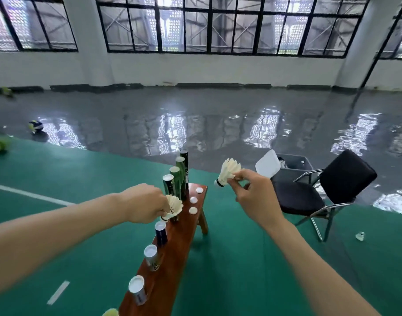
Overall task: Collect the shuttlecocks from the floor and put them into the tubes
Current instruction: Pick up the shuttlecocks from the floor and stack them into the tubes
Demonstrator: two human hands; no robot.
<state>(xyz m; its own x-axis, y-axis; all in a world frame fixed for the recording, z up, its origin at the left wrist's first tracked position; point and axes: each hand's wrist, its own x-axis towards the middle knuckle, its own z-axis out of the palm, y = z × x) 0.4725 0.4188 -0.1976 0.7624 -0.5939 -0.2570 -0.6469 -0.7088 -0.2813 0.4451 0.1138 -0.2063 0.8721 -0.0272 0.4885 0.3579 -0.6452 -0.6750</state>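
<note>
left hand [145, 202]: fingers curled, pinching a white feather shuttlecock [174, 206] near its cork end; cork down and toward the near side, feathers fanned up and right.
right hand [252, 190]: raised, right of the bench, fingertips pinching a second shuttlecock [228, 173] by the skirt; cork points down-left, feathers up-right.
key relation: left-hand shuttlecock sits just above and just far of the dark tube [160, 233]; that tube's mouth looks covered by a white cap, can't be sure. Tube mouth directly below the cork is hidden by hand and feathers.
long axis: tubes upright, left shuttlecock tilted, so it likely needs the cork swung straight down before dropping in.
nearer hand: left is over the tube row; right is well apart from it, off to the right.
tubes: row upright along the left edge of the wooden bench [179, 252]; near ones capped [136, 289], [151, 256]; far group of tall tubes [178, 176] close together.
loose caps: three white caps [193, 200] on the bench's far right part.
still on floor: one shuttlecock [360, 236] on green court, right, near the black chair [321, 195].
step judged: loading in progress, floor pickup not finished.
risk: feathers snagging the tube rim if inserted tilted.
</note>
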